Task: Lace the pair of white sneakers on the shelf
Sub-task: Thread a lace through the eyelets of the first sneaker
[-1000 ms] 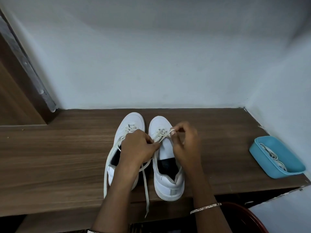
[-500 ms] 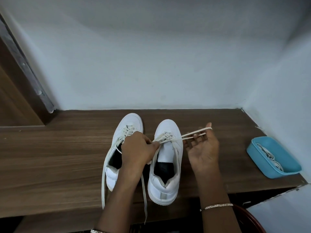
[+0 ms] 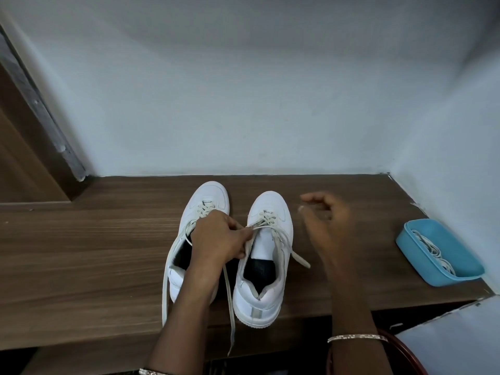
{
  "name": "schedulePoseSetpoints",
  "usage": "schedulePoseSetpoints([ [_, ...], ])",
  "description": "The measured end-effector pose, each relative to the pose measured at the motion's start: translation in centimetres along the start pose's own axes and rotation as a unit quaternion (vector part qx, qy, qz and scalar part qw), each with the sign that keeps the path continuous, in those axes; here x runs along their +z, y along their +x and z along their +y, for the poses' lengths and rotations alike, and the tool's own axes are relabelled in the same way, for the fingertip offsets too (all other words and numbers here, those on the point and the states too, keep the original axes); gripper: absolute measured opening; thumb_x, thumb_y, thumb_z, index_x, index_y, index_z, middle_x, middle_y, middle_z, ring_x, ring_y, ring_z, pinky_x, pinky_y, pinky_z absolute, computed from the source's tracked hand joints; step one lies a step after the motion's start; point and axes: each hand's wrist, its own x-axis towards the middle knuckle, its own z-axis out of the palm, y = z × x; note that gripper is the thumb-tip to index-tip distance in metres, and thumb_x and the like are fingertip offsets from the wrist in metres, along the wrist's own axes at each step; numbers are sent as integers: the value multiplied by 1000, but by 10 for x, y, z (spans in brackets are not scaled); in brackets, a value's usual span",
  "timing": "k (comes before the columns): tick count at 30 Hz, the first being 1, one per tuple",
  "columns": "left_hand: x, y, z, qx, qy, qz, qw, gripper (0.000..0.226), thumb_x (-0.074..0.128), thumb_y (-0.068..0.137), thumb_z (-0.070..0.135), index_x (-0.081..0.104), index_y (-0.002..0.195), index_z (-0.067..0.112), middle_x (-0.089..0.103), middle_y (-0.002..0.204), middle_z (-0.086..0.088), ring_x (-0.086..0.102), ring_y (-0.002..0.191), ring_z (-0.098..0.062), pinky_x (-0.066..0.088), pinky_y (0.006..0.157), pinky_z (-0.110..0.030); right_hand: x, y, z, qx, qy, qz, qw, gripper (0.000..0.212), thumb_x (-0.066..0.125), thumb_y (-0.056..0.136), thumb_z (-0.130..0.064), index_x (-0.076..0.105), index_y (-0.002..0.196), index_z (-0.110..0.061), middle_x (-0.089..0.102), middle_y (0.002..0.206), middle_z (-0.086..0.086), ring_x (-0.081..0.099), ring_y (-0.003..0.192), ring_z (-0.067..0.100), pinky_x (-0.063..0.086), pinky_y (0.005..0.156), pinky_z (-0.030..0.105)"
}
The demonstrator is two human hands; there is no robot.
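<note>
The left grip (image 3: 221,236) reaches forward, knuckles up, fingers curled, thumb and forefinger pinching a lace (image 3: 249,246). The right grip (image 3: 330,226), motion-blurred, hovers with fingers loosely spread and relaxed. Both forearms extend from below.

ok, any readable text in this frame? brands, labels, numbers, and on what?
None readable.
Left sneaker, right sneaker: no brand or logo shows.
Right sneaker's insole: too dark and blurred to tell.
Lace in the left hand: plain.
Blue tray: no label shows.
Bracelet: no letters legible.
</note>
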Motion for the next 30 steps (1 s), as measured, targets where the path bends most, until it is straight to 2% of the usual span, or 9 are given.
schedulePoseSetpoints([
  [4,-2,1,-1,-7,-27,-13,1000,15,79,80,19,77,68,11,71,56,-7,71,51,-18,62,70,-32,20,-9,-15,-124,-185,-165,961,18,71,73,-53,75,81,-38,71,86,-22,63,94,5,51,86,42],
  [9,-4,-1,-2,-9,-44,-19,999,14,76,83,13,77,71,6,71,58,-8,72,53,-20,63,73,-39,35,-19,-15,-154,-286,-162,932,7,77,82,-43,74,85,-37,71,86,-20,57,101,10,42,90,42],
  [13,-3,-1,-3,-12,-51,-16,999,17,74,83,12,76,67,7,71,58,-8,72,54,-22,63,75,-42,37,-21,-12,-129,-169,-124,969,11,79,79,-28,70,74,-33,69,75,-22,61,86,3,49,84,43],
  [16,-3,1,-3,-15,-48,-5,999,17,72,82,12,76,67,8,72,58,-7,72,54,-22,62,78,-40,33,-17,-15,-15,9,-62,998,13,76,82,-12,70,78,-22,73,79,-10,68,80,8,54,75,33],
  [19,-3,2,-4,-21,-57,-5,998,15,73,82,11,75,69,4,72,59,-8,72,54,-23,61,81,-41,17,-9,-14,162,206,26,965,13,70,87,-5,67,82,-17,76,81,-1,69,77,9,49,68,28],
  [22,-3,1,-4,-24,-59,-9,998,14,73,82,11,76,69,5,71,57,-9,72,54,-23,61,82,-40,2,-3,-3,234,202,117,944,15,68,87,-6,66,81,-20,70,77,-3,64,76,11,48,68,24],
  [25,-4,0,-3,-25,-60,-10,998,14,73,81,11,76,68,6,71,57,-9,72,54,-22,61,80,-40,-4,-3,2,120,-10,124,985,24,65,76,-11,63,93,-28,66,94,-12,64,93,13,54,80,31],
  [28,-3,-1,-1,-25,-59,-14,998,13,74,80,13,76,68,9,71,57,-8,72,53,-20,61,81,-39,3,-5,-11,-4,-40,-24,999,20,72,79,-17,70,94,-29,70,95,-16,63,91,-1,54,88,35],
  [30,-4,-2,0,-23,-58,-13,998,14,76,80,16,76,67,10,71,57,-7,72,53,-20,62,79,-39,15,-11,-21,-71,-109,-128,983,11,75,77,-39,74,87,-34,71,89,-21,64,93,-1,52,88,39],
])
